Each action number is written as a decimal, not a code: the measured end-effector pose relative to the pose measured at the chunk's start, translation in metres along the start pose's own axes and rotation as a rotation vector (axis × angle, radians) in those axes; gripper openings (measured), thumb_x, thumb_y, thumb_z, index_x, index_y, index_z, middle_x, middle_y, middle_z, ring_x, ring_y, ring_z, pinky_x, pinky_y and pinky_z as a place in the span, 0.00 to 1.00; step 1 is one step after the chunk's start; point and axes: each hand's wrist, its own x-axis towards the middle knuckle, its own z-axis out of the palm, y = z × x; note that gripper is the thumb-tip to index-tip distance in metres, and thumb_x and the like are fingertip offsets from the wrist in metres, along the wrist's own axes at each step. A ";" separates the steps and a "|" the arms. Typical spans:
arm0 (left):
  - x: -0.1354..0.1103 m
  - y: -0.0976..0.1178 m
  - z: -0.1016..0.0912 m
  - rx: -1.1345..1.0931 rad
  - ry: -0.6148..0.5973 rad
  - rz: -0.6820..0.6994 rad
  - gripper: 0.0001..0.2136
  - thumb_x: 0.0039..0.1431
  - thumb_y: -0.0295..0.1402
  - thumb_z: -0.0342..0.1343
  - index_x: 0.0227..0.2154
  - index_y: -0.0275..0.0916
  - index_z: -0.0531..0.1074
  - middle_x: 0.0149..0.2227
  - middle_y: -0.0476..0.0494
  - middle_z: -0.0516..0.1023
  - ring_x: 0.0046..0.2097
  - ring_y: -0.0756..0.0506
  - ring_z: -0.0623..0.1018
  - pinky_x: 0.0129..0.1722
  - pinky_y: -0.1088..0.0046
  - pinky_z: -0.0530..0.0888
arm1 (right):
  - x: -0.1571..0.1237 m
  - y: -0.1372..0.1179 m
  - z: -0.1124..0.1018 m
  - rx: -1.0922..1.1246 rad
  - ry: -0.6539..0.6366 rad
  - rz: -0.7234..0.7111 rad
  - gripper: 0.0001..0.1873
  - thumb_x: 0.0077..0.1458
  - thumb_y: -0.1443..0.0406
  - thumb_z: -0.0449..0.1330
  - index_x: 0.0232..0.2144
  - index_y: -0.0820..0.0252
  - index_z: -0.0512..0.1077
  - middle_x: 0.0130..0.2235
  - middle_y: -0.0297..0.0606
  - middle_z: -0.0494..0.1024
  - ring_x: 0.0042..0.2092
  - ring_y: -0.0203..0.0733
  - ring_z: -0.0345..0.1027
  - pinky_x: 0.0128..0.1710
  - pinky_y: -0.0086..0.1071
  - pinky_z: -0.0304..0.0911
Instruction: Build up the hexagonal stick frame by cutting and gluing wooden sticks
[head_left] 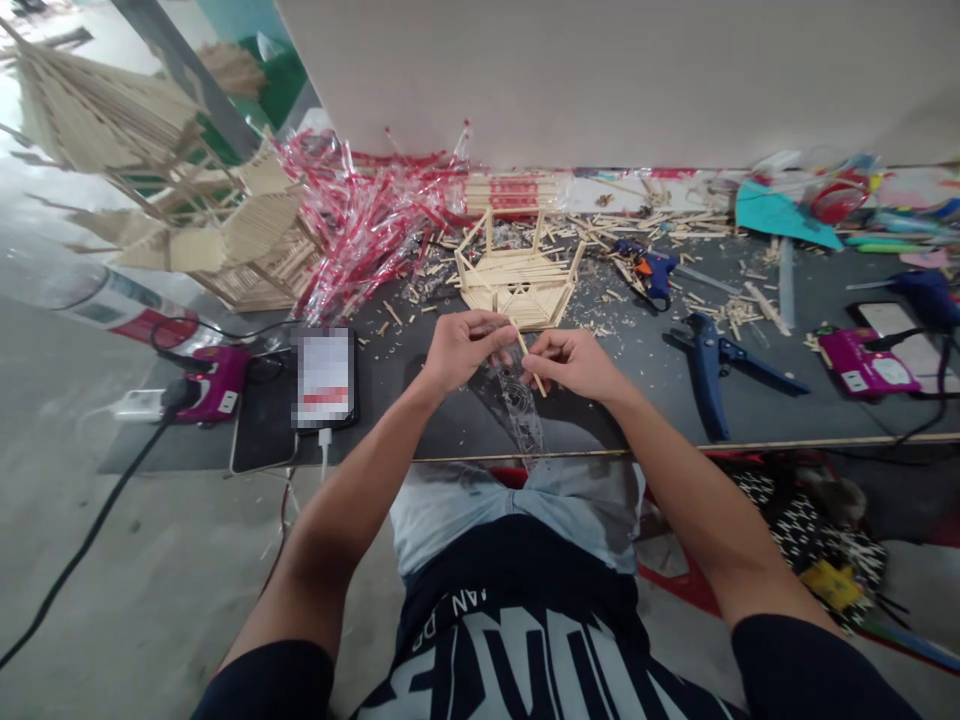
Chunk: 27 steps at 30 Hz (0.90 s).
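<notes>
A thin wooden stick (531,358) slants between my two hands above the table's front half. My right hand (574,362) pinches it near its lower end. The fingertips of my left hand (466,348) close around its upper part; some of the fingers are hidden. Beneath the hands lies a clear plastic ruler-like strip (523,415) with round cut-outs, reaching past the table edge. Just behind them stands a small many-sided frame (517,270) made of wooden sticks, with a slatted floor and upright posts.
Blue cutters (707,375) and a blue glue gun (660,277) lie at right. Purple power sockets (866,360) (217,383) sit at both sides, a phone (325,380) at left. Red-and-clear wrappers (375,220), stick scraps and a larger stick model (247,240) fill the back left.
</notes>
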 end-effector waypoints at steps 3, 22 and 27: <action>0.001 -0.002 0.001 -0.008 0.010 -0.009 0.21 0.43 0.46 0.74 0.32 0.34 0.80 0.28 0.43 0.84 0.26 0.49 0.80 0.26 0.74 0.76 | -0.001 0.000 0.001 -0.020 -0.024 -0.001 0.24 0.44 0.48 0.76 0.23 0.60 0.72 0.22 0.35 0.80 0.19 0.31 0.67 0.20 0.27 0.65; 0.002 -0.005 0.006 -0.038 0.035 -0.023 0.23 0.43 0.48 0.74 0.35 0.33 0.80 0.33 0.39 0.87 0.31 0.46 0.83 0.29 0.72 0.79 | 0.002 0.005 0.003 -0.036 -0.036 -0.027 0.25 0.48 0.46 0.74 0.24 0.59 0.70 0.22 0.35 0.81 0.16 0.26 0.58 0.15 0.24 0.53; 0.001 -0.005 0.007 -0.086 0.042 -0.051 0.22 0.42 0.47 0.75 0.33 0.34 0.79 0.35 0.38 0.87 0.32 0.47 0.83 0.29 0.73 0.80 | 0.001 0.003 0.003 -0.038 -0.038 -0.031 0.26 0.47 0.46 0.74 0.23 0.59 0.71 0.22 0.34 0.80 0.16 0.26 0.58 0.16 0.25 0.52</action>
